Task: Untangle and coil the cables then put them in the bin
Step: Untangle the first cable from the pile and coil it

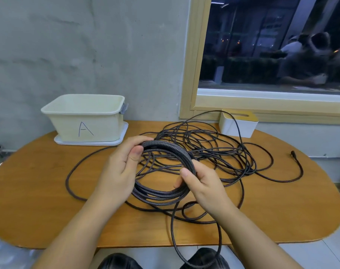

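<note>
A dark braided cable (204, 152) lies partly gathered into a coil (165, 193) held between both hands above the wooden counter (39, 191). The coil stands tilted, its ring facing the person, with its long axis running from upper left near the left thumb down to lower right. The left hand (118, 171) curls round the coil's left side, thumb pressed on the top strands and fingers behind them. The right hand (202, 183) pinches the coil's right edge between thumb and curled fingers. Behind the hands the uncoiled remainder sprawls in loose overlapping loops across the middle of the counter, one strand arcing up against a white box (237, 125) under the window. A plug end (293, 153) lies at the far right, pointing away and left. One strand drops off the near counter edge. The cream bin (83, 121) marked A sits far left, well apart from the coil.
</note>
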`<state>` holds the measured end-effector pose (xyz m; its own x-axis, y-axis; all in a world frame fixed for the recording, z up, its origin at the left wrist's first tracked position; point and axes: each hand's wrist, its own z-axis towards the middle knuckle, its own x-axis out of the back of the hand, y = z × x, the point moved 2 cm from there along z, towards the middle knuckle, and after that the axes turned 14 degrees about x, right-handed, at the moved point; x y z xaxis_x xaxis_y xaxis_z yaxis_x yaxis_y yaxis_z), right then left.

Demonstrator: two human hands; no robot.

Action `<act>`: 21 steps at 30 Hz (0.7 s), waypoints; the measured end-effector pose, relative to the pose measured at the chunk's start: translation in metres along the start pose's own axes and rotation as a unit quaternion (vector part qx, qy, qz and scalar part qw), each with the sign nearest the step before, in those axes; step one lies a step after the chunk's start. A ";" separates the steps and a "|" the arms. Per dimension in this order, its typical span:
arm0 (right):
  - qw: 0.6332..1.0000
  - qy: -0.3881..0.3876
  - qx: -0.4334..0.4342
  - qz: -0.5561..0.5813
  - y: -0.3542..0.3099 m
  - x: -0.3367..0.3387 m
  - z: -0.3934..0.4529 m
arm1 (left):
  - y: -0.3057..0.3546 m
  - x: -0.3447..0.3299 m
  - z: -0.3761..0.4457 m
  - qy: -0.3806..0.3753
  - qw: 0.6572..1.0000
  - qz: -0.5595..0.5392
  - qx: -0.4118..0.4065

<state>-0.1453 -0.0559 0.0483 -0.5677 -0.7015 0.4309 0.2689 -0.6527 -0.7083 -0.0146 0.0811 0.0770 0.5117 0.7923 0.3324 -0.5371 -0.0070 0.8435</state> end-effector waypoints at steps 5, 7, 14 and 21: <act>0.998 0.050 0.029 0.004 0.003 -0.013 0.002 | -0.018 0.000 -0.001 0.001 0.999 -0.027 0.019; 0.996 0.079 0.022 0.033 0.003 -0.019 0.003 | -0.025 0.000 -0.002 0.008 0.999 -0.030 0.029; 0.995 0.087 0.020 0.040 0.001 -0.032 0.004 | -0.045 -0.002 -0.015 0.008 0.993 -0.080 0.082; 0.990 -0.018 -0.008 -0.140 0.003 -0.029 0.005 | -0.049 -0.004 -0.028 -0.069 0.981 -0.081 0.165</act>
<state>-0.1245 -0.0393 0.0360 -0.5900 -0.5034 0.6312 0.0928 -0.8189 -0.5664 -0.0090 0.0958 0.0225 0.6699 0.7098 0.2177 -0.2065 -0.1035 0.9730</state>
